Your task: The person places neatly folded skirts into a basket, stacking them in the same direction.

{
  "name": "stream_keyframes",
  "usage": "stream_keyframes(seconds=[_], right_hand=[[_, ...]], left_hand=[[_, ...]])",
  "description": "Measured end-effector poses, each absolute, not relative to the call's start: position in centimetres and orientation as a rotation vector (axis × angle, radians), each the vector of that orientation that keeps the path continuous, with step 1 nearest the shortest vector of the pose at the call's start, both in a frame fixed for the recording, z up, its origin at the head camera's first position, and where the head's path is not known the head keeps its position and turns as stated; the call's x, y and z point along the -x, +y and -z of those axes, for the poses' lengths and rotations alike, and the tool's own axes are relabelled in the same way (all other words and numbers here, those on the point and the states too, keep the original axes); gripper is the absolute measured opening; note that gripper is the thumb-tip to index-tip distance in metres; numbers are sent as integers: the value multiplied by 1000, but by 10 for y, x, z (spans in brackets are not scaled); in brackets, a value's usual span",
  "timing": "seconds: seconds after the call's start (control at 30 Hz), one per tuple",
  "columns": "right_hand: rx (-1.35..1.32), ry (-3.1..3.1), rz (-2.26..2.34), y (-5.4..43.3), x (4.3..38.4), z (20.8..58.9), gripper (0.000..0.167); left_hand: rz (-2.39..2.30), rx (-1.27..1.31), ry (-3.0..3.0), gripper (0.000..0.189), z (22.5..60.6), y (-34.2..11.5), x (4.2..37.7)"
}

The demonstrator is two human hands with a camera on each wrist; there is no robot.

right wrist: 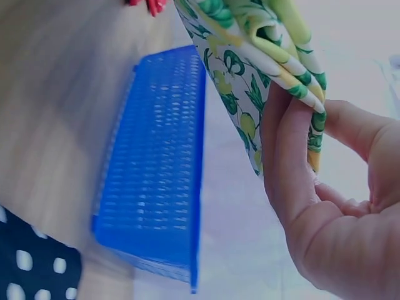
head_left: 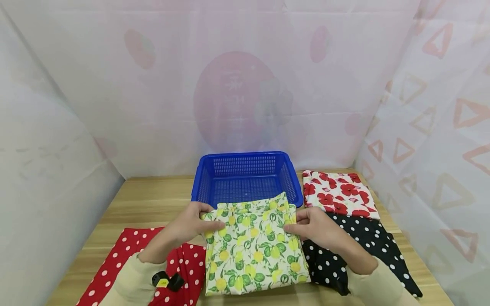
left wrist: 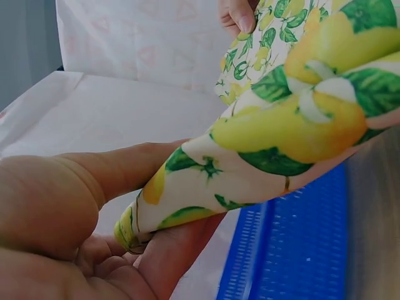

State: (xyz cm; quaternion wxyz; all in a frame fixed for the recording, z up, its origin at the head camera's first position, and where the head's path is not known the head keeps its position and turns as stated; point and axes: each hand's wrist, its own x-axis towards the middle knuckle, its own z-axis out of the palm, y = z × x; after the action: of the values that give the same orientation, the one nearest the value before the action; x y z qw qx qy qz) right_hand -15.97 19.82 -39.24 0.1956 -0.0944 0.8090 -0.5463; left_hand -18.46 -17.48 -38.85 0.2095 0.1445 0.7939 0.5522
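Head view, left fingers (head_left: 212, 226), right fingers (head_left: 296, 230) pinching lemon-print cloth (head_left: 256, 250), yellow label (head_left: 161, 283) illegible

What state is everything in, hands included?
Lemon-print cloth: folded, held on both sides
Left hand: gripping its left side
Right hand: gripping its right side
Blue basket: upright, partly hidden
Red dotted cloth: lying, partly hidden
Black dotted cloth: lying, partly hidden
Red-flowered cloth: lying flat
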Motion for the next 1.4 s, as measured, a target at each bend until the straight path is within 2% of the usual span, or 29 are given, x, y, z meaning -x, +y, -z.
stream_keyframes(seconds=[0.23,0.53,0.7,0.8,0.9,1.07,1.2,1.3,1.4], right_hand=[[220,2286,1544,196,188,370,36],[134,2444,1379,189,240,341,34],[82,2460,1351,189,267,336,34],[89,2493,1330,187,281,337,39],[78,2509,1343,184,294,339,44],[43,2509,1382,178,311,342,48],[-4,2515,1403,176,323,348,54],[-20,2513,1440,173,331,356,57],[-16,2529,1436,169,336,367,57]], left_hand=[[-1508,-367,2266,36,356,-174,211],[-1362,-305,2380,35,332,-173,272],[-1375,-228,2357,36,333,-170,306],[-1372,-210,2369,34,333,-171,322],[-1364,-206,2394,29,331,-172,336],[-1337,-164,2453,36,330,-167,357],[-1339,-123,2497,32,337,-161,370],[-1366,-96,2504,37,346,-158,377],[-1346,-69,2529,53,358,-157,382]])
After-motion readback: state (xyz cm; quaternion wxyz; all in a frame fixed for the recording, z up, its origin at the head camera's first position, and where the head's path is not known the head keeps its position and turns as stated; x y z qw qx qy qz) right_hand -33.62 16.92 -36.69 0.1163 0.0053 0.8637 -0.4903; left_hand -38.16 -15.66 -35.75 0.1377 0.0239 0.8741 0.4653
